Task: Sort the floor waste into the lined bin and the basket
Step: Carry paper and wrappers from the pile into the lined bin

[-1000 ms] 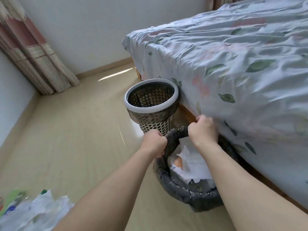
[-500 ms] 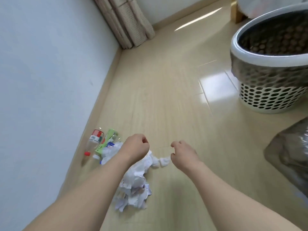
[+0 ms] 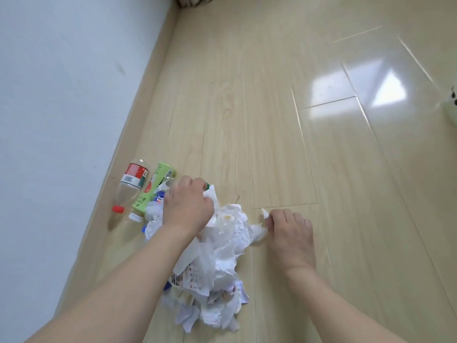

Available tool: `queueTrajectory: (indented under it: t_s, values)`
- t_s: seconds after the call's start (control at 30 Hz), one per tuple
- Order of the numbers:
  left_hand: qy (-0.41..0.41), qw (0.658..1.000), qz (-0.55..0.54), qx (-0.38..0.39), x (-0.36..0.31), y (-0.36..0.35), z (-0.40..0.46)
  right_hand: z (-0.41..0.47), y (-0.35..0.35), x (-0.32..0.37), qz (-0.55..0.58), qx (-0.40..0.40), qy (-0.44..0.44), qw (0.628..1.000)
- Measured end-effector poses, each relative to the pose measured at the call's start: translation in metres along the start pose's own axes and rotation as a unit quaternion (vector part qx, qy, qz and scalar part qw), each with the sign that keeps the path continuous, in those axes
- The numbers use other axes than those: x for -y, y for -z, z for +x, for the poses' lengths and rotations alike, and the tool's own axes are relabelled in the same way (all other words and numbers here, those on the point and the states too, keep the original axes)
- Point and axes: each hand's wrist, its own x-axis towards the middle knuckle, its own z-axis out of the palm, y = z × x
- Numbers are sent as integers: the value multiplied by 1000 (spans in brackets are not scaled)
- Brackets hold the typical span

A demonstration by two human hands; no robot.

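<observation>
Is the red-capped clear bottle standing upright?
No, the clear bottle lies on its side on the floor by the wall, beside the green bottle.

Left hand [image 3: 188,206] and right hand [image 3: 289,233] reach down, fingers curled.

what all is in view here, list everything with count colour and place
clear bottle: 1, clear with red label and red cap, lying on the floor by the wall
green bottle: 1, light green with white cap, lying beside the clear bottle
paper pile: 1 heap, mostly white crumpled scraps, some printed, mid floor
floor: light wood planks, glossy
wall: pale blue-white, left side
basket: only a white sliver shows at the right edge
left hand: 1, on the top of the pile, gripping paper
right hand: 1, at the pile's right edge, pinching a white scrap
</observation>
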Motion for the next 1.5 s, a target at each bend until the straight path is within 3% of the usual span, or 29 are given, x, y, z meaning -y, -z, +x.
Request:
queueTrajectory:
  t_s: [0.2, 0.27, 0.33, 0.43, 0.57, 0.63, 0.7, 0.73, 1.03, 1.2, 1.37, 1.5]
  values:
    - [-57, 989, 133, 34, 1, -14, 30, 8, -4, 5, 40, -15, -65, 997]
    - [-44, 998, 47, 13, -2, -8, 32, 10, -4, 4, 47, 0, -81, 996]
    - [-10, 993, -120, 3, -2, 4, 31, 11, -2, 3, 67, 30, -101, 992]
    - [56, 932, -358, 23, -4, 29, 24, 13, 10, 3, 107, 82, -126, 983]
    - [96, 891, -445, 13, -14, 64, 7, 20, 29, 6, 164, 161, -129, 965]
    - [104, 876, -471, 10, -19, 80, -5, 21, 47, 7, 277, 199, -178, 923]
    - [109, 861, -497, 21, -26, 94, -18, 19, 74, 5, 429, 220, -257, 838]
    - [108, 853, -510, 30, -31, 100, -25, 18, 88, 3, 454, 225, -275, 817]
    - [43, 788, -608, 90, -117, 171, -101, 55, 285, -19, 322, 174, -166, 916]
    - [-31, 744, -655, 130, -210, 220, -146, 41, 405, -90, 143, 138, -197, 960]
    - [-113, 736, -645, 176, -312, 227, -190, -10, 488, -172, -17, 129, -276, 952]
    - [-139, 757, -599, 223, -389, 196, -233, -59, 523, -224, -27, 145, -338, 929]
